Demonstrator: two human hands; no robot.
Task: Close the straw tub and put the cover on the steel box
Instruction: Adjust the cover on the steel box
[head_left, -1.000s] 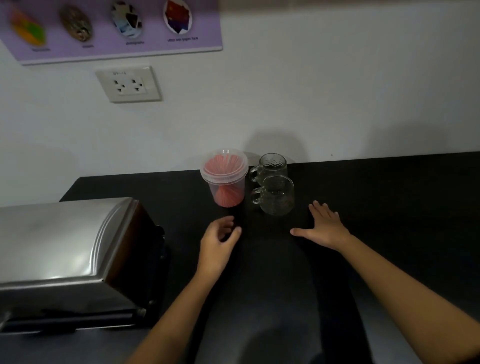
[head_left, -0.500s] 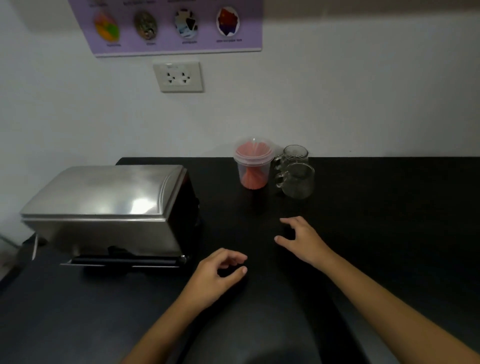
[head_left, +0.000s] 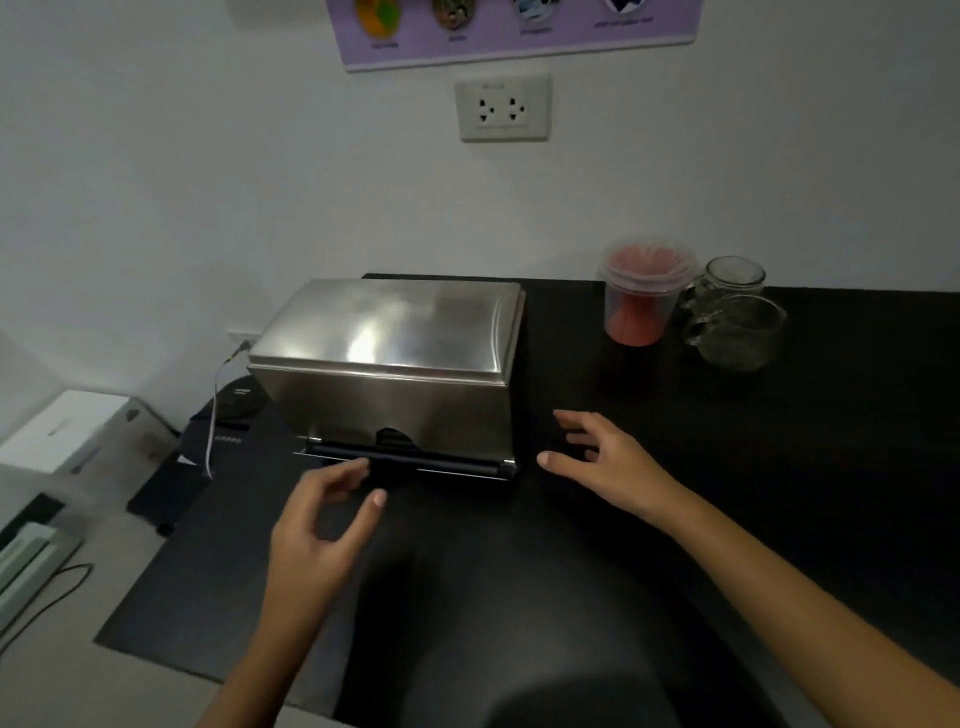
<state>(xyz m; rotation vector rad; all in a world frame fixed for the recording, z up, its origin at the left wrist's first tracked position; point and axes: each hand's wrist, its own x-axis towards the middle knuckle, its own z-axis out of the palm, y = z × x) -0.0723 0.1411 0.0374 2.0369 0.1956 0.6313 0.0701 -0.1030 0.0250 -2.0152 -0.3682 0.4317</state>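
Note:
The steel box (head_left: 395, 364) stands on the black counter (head_left: 779, 493) at the left, its shiny cover down and a black handle bar (head_left: 415, 460) along its front bottom edge. The straw tub (head_left: 641, 293), clear plastic with red straws inside, stands at the back by the wall with its clear lid on top. My left hand (head_left: 322, 525) hovers just in front of the handle bar, fingers curled apart and empty. My right hand (head_left: 608, 465) is spread open beside the box's front right corner, holding nothing.
Two clear glass mugs (head_left: 735, 319) stand right of the tub. A wall socket (head_left: 503, 108) and purple poster (head_left: 519, 31) are above. Left of the counter lie a white box (head_left: 62, 431), a dark device (head_left: 234, 400) and a white cable (head_left: 213, 415).
The view has swung left, so the steel box is now central. Both hands have moved left from near the tub and mugs to the front of the box.

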